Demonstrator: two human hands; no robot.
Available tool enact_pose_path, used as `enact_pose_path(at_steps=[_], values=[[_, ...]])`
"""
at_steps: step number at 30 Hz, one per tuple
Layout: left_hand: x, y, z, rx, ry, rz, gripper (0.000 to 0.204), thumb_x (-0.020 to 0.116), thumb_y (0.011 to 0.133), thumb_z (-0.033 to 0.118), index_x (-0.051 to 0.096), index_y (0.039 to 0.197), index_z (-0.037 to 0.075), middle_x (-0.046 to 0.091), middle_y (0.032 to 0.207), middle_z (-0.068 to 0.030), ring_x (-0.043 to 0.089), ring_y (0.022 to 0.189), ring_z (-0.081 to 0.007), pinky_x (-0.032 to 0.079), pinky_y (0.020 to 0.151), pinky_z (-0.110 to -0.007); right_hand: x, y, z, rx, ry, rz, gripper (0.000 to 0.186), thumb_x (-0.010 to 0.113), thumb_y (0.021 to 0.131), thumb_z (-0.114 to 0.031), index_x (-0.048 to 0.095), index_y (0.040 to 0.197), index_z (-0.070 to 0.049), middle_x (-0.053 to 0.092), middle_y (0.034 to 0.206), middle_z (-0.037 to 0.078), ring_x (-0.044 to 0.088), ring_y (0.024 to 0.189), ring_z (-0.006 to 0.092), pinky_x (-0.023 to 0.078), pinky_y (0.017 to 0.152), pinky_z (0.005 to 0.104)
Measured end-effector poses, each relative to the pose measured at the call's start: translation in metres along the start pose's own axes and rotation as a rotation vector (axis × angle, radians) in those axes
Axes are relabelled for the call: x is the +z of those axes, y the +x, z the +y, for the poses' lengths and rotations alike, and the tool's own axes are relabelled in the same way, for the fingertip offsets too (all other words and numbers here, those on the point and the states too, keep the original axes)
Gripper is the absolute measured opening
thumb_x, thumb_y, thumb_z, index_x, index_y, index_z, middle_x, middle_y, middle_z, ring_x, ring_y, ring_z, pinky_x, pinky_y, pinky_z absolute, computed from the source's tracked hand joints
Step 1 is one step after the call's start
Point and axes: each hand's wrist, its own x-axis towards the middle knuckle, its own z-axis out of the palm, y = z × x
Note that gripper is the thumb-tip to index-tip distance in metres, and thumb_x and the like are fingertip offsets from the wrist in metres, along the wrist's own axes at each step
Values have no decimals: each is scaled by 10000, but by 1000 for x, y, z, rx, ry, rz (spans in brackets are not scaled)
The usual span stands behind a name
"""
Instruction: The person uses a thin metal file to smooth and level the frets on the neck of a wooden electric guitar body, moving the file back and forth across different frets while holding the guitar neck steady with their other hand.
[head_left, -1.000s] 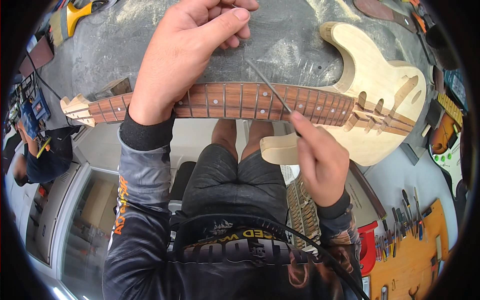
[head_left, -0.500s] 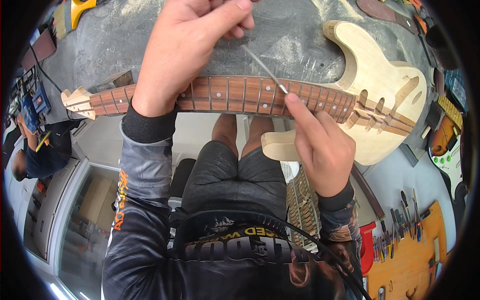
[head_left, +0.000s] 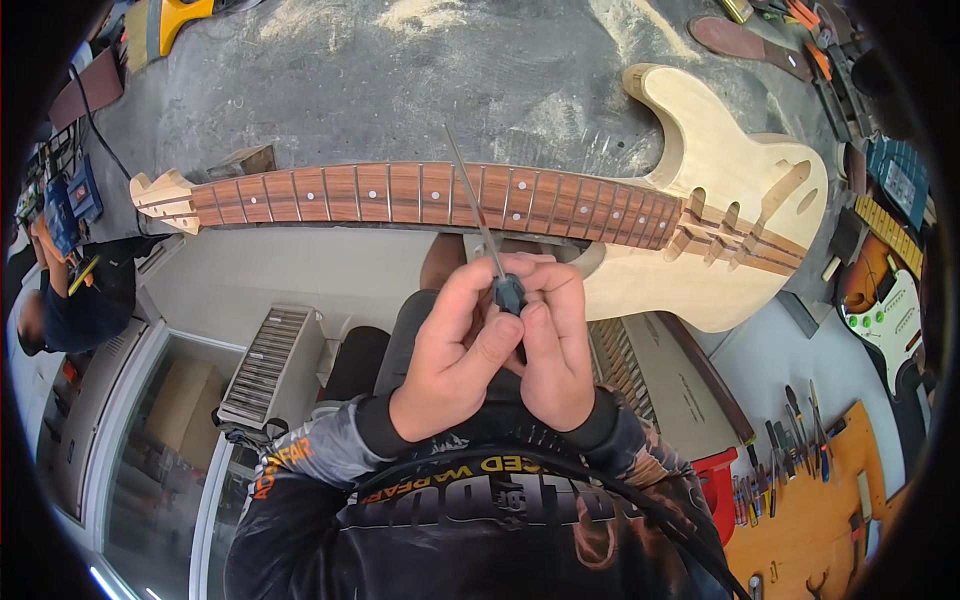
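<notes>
- Head view, centre of the frame: both hands meet just below the middle; the left hand [head_left: 455, 345] and the right hand [head_left: 555, 350] are both closed around the dark handle of a thin file [head_left: 490, 245]; the fingers of the two hands touch each other over the handle.
- The thin file runs up and slightly left from the hands; its slim metal shaft crosses in front of the fretboard, its tip ending just above the neck's upper edge against the grey tabletop [head_left: 400, 80]; whether the tip touches anything cannot be told.
- The unfinished guitar [head_left: 730, 230] lies above the hands, long axis across the frame; its headstock is at the left, its pale body at the upper right; the neck [head_left: 400, 192] is directly above both hands, neither hand clearly nearer.
- Around: sawdust on the tabletop at the top; a finished electric guitar [head_left: 885, 310] at the right edge; a rack of hand tools [head_left: 800, 450] at the lower right; another person [head_left: 70, 300] at the left edge; nothing stands between hands and neck.
</notes>
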Motion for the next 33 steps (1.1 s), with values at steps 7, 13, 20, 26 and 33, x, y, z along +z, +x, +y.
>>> enact_pose_path(at_steps=[7,13,20,26,33], values=[[-16,8,-1,103,-128,123,352,531,1109,80,436,1438,-4,691,1213,-136,627,954,-111,517,827,-266,-23,28,-63,-464,-1167,-132,323,720,876,19,703,1192,-46,663,978,132,674,807,337,540,696,405],[-17,6,11,-13,158,289,397,593,1076,135,522,1417,-54,610,832,-46,516,634,-69,372,553,-211,-38,102,-87,-720,-1346,-141,158,729,885,-25,714,1035,-71,642,955,79,623,900,316,459,816,416],[-29,-2,0,33,159,318,439,599,1085,204,495,1439,-34,554,735,1,436,552,-42,325,490,-209,-50,102,-74,-829,-1424,-268,189,739,876,-53,747,1059,-100,645,985,47,633,932,280,451,866,409],[-22,-2,0,-120,-20,246,408,572,1101,245,510,1406,-20,577,670,-48,435,484,-66,306,451,-220,-42,113,-81,-684,-1267,-215,158,730,908,-69,751,1064,-79,682,948,65,660,915,280,464,871,408],[-24,0,-3,-140,-138,212,371,527,1110,273,524,1358,-3,573,625,-70,432,453,-89,338,461,-248,-41,129,-94,-439,-1141,-384,113,689,997,-88,705,1028,20,697,957,97,649,916,211,502,849,326]])
